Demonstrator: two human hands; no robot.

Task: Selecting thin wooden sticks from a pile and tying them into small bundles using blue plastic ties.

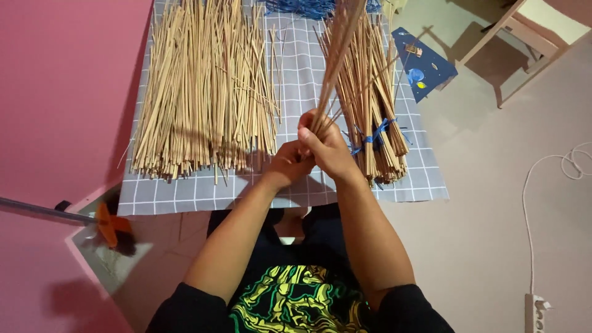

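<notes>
At the far left, a grey rod with an orange clip (108,226) is seen by the pink wall. On the grey checked cloth (296,68), a large loose pile of sticks (206,86) is spread. At the middle, a bundle of sticks (338,49) is held upright over the cloth: the left hand (288,163) is closed around its lower end, and the right hand (327,148) is wrapped tightly just above, touching the left. To the right, a tied bundle (376,129), bound with blue string (373,137), is laid on the cloth. A white cable (542,203) is seen on the floor.
</notes>
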